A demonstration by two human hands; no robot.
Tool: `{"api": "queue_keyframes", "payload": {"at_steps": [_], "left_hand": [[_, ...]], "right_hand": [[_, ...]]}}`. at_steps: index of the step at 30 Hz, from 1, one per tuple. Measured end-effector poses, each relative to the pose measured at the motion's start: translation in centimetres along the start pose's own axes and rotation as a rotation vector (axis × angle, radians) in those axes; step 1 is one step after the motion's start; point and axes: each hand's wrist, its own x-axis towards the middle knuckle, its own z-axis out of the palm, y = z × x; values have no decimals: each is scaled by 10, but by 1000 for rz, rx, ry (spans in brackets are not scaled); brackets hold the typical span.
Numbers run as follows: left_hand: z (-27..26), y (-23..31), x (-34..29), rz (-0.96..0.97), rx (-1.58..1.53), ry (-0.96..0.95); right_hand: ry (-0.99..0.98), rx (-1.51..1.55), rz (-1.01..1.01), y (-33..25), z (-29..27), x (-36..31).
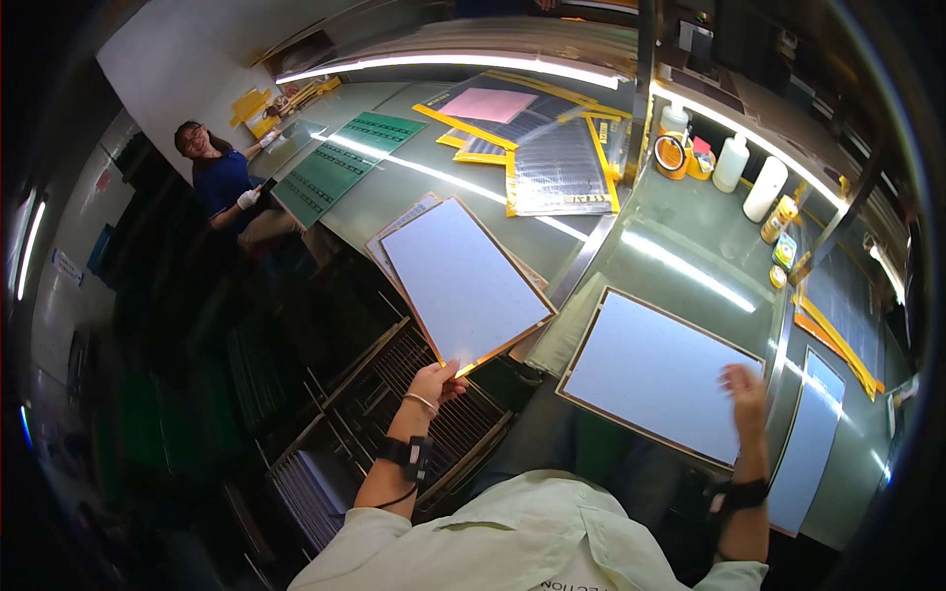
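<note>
My left hand (438, 385) is closed on the near corner of a pale blue rectangular panel (463, 276) with a thin copper-coloured edge. This panel is tilted over the table's left edge, and other thin sheets (406, 216) show from under it. In front of me a second pale blue panel (655, 379) with a copper-brown border lies on the table, its near side reaching past the edge. Over its right end is my right hand (744, 394), smeared by motion. Whether it touches the panel I cannot tell.
Yellow-edged clear sleeves (562, 163) and a green patterned panel (345, 163) lie farther back. White bottles (731, 164) and tape rolls (671, 153) line the right rear. Another blue panel (808, 443) lies right. A person in blue (225, 182) stands far left; a slatted rack (394, 394) is below left.
</note>
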Motion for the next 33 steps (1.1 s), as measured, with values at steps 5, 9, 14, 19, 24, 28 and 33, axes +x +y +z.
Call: {"api": "queue_keyframes", "payload": {"at_steps": [5,9,14,19,24,28,33], "left_hand": [[17,6,-50,34,-18,-148],[34,-3,-71,13,14,-285],[8,27,-57,379,113,-162],[33,64,-41,466,-626,-474],[64,36,-11,341,-976,-391],[55,19,-9,285,-979,-308],[44,5,-4,193,-1028,-320]], "right_hand": [[-615,457,313,-43,151,-37],[-541,1018,568,-58,218,-20],[-424,611,62,-124,214,-2],[-343,-323,-1127,-179,236,-27],[-604,-575,-1327,-123,267,-52],[-897,-536,-1158,-104,271,-60],[-955,-426,-1195,-101,270,-50]]}}
